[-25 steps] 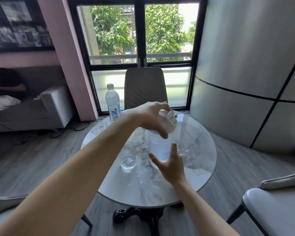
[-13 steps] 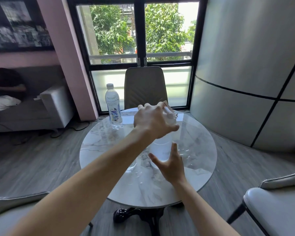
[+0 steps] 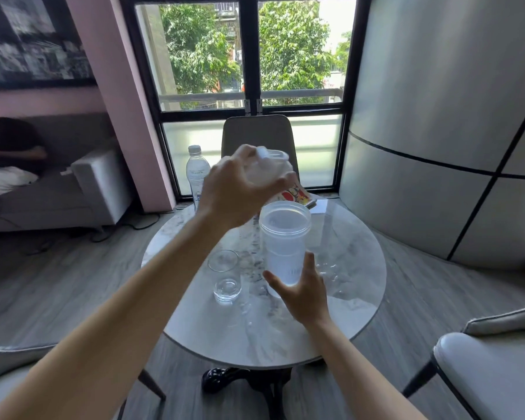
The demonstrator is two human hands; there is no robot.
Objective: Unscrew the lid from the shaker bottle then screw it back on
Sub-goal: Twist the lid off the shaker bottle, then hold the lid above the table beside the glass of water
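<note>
A translucent white shaker bottle [image 3: 285, 237] stands upright on the round marble table [image 3: 352, 310], its mouth uncovered. My right hand [image 3: 300, 291] wraps around the lower part of the bottle from the near side. My left hand [image 3: 237, 192] holds the white lid [image 3: 270, 165] in the air, up and to the left of the bottle's rim, clear of it. The lid is blurred and partly covered by my fingers.
A drinking glass [image 3: 225, 277] stands just left of the shaker. A water bottle [image 3: 196, 174] is at the table's far left edge, a colourful packet [image 3: 294, 194] behind the shaker. Chairs stand at the far side [image 3: 256, 134] and near right [image 3: 491, 365]. A person sits on the sofa at left.
My left hand has lifted the lid off the shaker and moved it up and left; the bottle's open mouth now shows. My right hand keeps its hold.
</note>
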